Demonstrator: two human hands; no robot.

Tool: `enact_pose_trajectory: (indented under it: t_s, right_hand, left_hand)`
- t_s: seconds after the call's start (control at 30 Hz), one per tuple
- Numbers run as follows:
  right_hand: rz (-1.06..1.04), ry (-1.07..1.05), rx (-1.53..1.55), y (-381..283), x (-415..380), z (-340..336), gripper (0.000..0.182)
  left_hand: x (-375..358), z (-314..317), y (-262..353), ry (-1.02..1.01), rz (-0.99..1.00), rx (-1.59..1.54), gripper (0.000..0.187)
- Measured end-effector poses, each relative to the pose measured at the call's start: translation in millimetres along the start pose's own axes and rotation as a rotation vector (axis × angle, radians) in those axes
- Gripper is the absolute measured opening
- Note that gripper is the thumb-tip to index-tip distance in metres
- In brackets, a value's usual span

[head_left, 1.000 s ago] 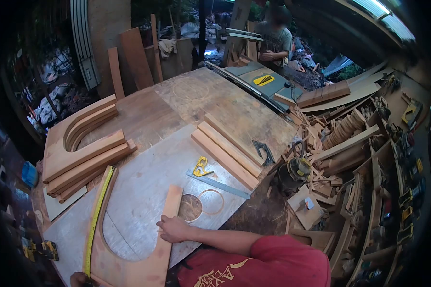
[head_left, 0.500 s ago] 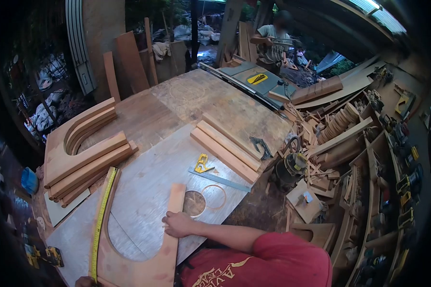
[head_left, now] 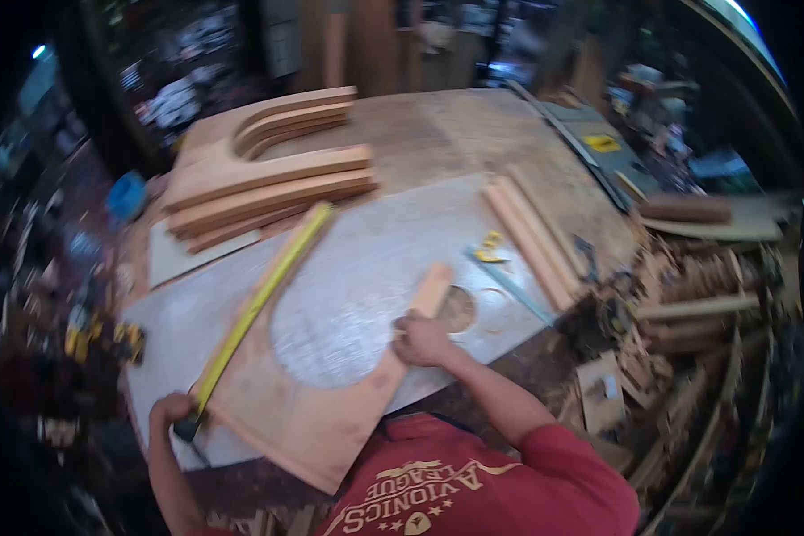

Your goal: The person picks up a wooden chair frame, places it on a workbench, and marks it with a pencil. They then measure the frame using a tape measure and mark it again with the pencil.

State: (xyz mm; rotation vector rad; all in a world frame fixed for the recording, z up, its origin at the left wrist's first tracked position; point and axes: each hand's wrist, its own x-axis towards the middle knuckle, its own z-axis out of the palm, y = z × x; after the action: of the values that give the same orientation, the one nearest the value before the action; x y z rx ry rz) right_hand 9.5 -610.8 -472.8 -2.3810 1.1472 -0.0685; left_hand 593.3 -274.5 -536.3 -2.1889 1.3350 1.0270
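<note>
A U-shaped wooden board (head_left: 330, 420) lies in front of me, its curved cutout facing away. My right hand (head_left: 420, 339) is closed around its right arm, near the far end. Along its left arm runs an extended yellow tape measure (head_left: 263, 290). At the near end of the blade, my left hand (head_left: 174, 409) grips the tape's dark case at the board's left edge; motion blurs the fingers somewhat. Beneath the board is a pale grey sheet (head_left: 393, 219). A combination square (head_left: 514, 290) with a yellow head rests on that sheet, right of the board.
More U-shaped boards (head_left: 268, 183) are stacked at the far left of the workbench (head_left: 447, 125). Straight wooden strips (head_left: 531, 241) lie on the right. A yellow cordless drill (head_left: 129, 341) is at the left, and wood offcuts (head_left: 661, 304) pile up beyond the right edge.
The view has swung left, so the bench appears farther right and higher. My left hand and the tape case have come fully into view. My right hand still grips the board's right arm.
</note>
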Motion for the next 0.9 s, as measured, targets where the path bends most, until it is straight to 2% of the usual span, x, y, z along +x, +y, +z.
enact_pose_trajectory:
  t_s: [0.03, 0.07, 0.1, 0.13, 0.23, 0.27, 0.33, 0.37, 0.4, 0.47, 0.5, 0.53, 0.63, 0.73, 0.8, 0.9]
  right_hand:
    - [0.006, 0.005, -0.002, -7, -2, -5, 0.037]
    - [0.037, 0.016, -0.01, -11, -3, -6, 0.04]
    - [0.029, 0.013, -0.007, -13, -4, -7, 0.042]
    - [0.03, 0.016, -0.008, -14, -4, -7, 0.043]
    - [0.04, 0.033, -0.017, -10, -4, -3, 0.046]
    - [0.036, 0.038, -0.003, -10, -4, -3, 0.046]
    - [0.021, 0.032, 0.009, -10, -3, -4, 0.044]
    - [0.005, 0.019, 0.008, -9, -4, -8, 0.043]
    - [-0.023, -0.002, 0.008, -11, -1, -11, 0.042]
    - [-0.045, -0.03, 0.175, -9, 8, -15, 0.034]
    - [-0.155, 0.027, 0.285, -4, 17, -16, 0.032]
    - [-0.249, 0.083, 0.399, -6, 24, -14, 0.035]
    - [-0.208, 0.006, 0.79, -71, 53, -43, 0.056]
    - [-0.188, -0.377, 1.272, -117, 91, -32, 0.071]
    - [-0.147, -0.535, 1.412, -158, 113, -14, 0.06]
    - [-0.103, -0.406, 1.397, -229, 134, 26, 0.05]
  left_hand:
    - [-38, -33, 50, -0.009, -0.112, -0.064, 0.043]
    - [-36, -33, 48, -0.001, -0.101, -0.146, 0.044]
    - [-50, -41, 66, 0.027, -0.199, -0.263, 0.042]
    - [-56, -50, 78, -0.006, -0.212, -0.242, 0.042]
    - [-52, -46, 75, 0.018, -0.199, -0.271, 0.043]
    - [-31, -31, 47, -0.008, -0.051, -0.21, 0.043]
    - [4, -7, 13, -0.049, 0.02, -0.054, 0.041]
    - [-23, -25, 45, -0.019, -0.041, -0.134, 0.04]
    - [-15, -21, 39, -0.045, -0.06, -0.116, 0.042]
    - [-18, -14, 45, 0.028, -0.176, -0.242, 0.046]
    - [-19, -24, 49, -0.048, -0.17, -0.17, 0.047]
    - [-56, -53, 84, -0.046, -0.251, -0.248, 0.046]
    - [-61, -55, 83, -0.001, -0.186, -0.281, 0.048]
    - [-62, -53, 85, 0.0, -0.157, -0.287, 0.051]
    - [-75, -62, 92, 0.016, -0.193, -0.305, 0.051]
    - [-67, -61, 87, -0.037, -0.227, -0.367, 0.049]
